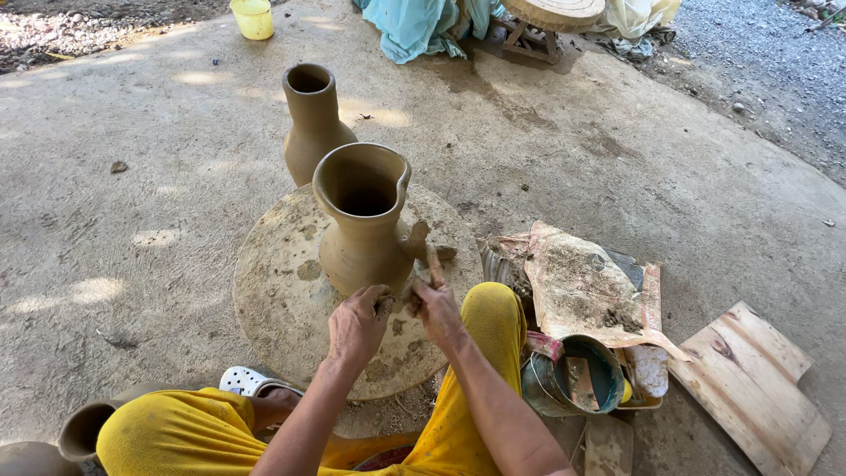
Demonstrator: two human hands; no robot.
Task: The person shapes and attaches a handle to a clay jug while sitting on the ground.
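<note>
Round wheel [282, 291] lay under both hands w/ wet clay jug [363, 220] just ahead of them. Left hand [356, 323] and right hand [438, 308] were close together, pinching a small clay strip [433, 264] against jug's base; too much pressure could've dented the soft wall.

Outdoor, bare concrete floor [617, 150], dappled sunlight on left. Gravel strip [775, 62] top right. Yellow bucket [253, 18] and teal cloth [414, 26] along far edge; wooden board [749, 379] lower right.
</note>
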